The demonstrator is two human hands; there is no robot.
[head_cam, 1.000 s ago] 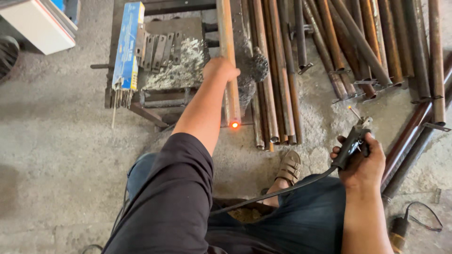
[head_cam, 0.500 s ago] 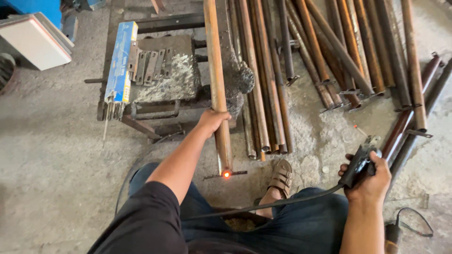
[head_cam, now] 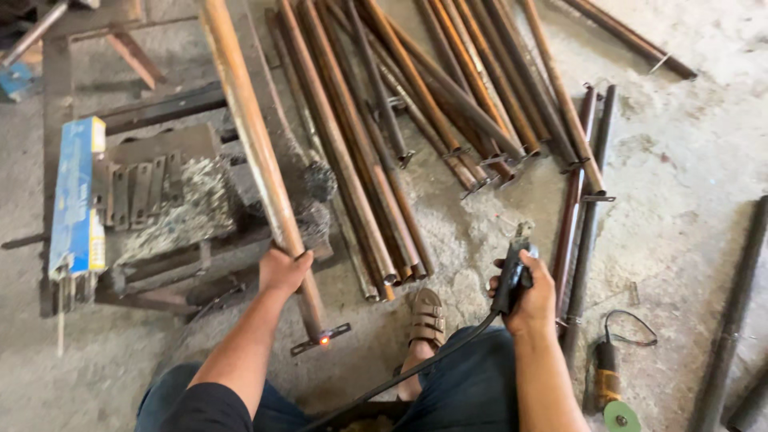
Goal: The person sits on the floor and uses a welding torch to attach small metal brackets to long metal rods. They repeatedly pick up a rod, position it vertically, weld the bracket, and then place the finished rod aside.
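My left hand (head_cam: 282, 270) grips a long rusty steel pipe (head_cam: 252, 144) near its lower end. A small flat metal piece (head_cam: 320, 339) sits across that end, with a glowing orange spot on it. The pipe slants up and away to the top of the view. My right hand (head_cam: 530, 298) holds a black welding electrode holder (head_cam: 512, 276) with a black cable (head_cam: 416, 368) trailing back across my lap. The holder is off to the right of the pipe end, apart from it. My sandalled foot (head_cam: 426, 318) rests between the two hands.
Several rusty pipes (head_cam: 416, 120) lie fanned on the concrete floor ahead. At left stands a low metal jig (head_cam: 160, 200) with a blue box of electrodes (head_cam: 76, 196). An angle grinder (head_cam: 610, 384) lies at lower right, with more pipes (head_cam: 732, 320) at the right edge.
My left hand has drawn the pipe nearer and lower, so its glowing end is close to my knee. My right hand with the holder has shifted left toward the middle.
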